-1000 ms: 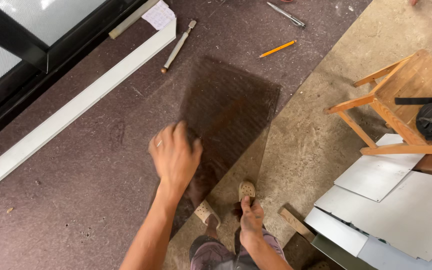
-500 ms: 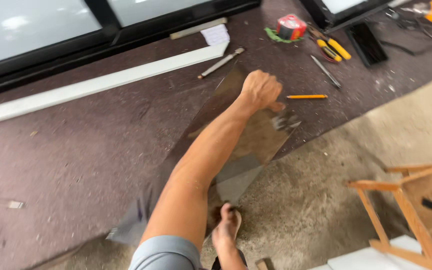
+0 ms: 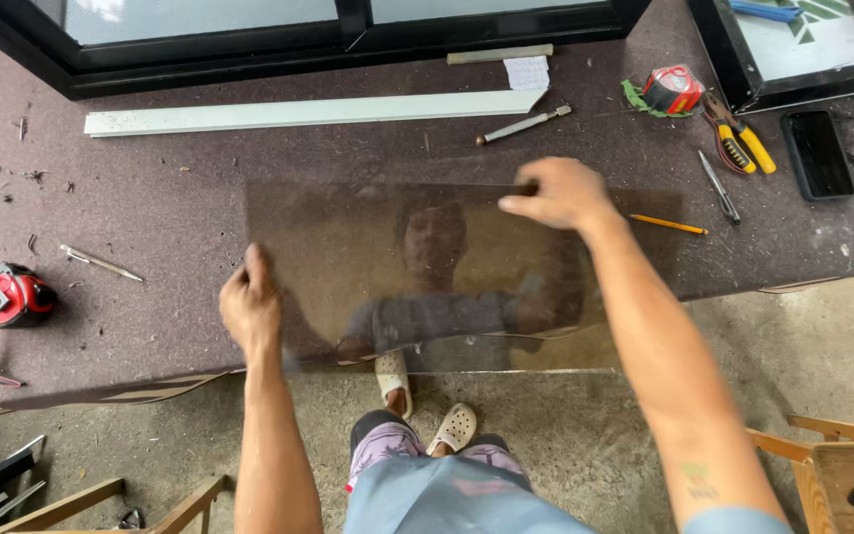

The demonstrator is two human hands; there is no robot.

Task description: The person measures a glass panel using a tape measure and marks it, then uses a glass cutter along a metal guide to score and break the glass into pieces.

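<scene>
A tinted rectangular glass pane (image 3: 368, 247) lies across the front edge of the purple-brown worktable (image 3: 150, 218), its near part overhanging the floor. My left hand (image 3: 249, 302) grips the pane's left edge. My right hand (image 3: 560, 193) holds its far edge near the right end, fingers curled over the rim. The glass reflects a person looking down. Both my arms reach forward over the table's front edge.
A white strip (image 3: 308, 111), a scriber tool (image 3: 524, 126), a yellow pencil (image 3: 669, 224), pliers (image 3: 738, 143), a phone (image 3: 817, 153) and red tape measures (image 3: 672, 89) (image 3: 7, 297) lie around. Black framed windows (image 3: 348, 30) rest at the back. A wooden stool (image 3: 837, 465) stands at lower right.
The view swung from the table end to face it squarely. The pane now lies lengthwise across the front edge, and both hands hold it where earlier one hand pressed it.
</scene>
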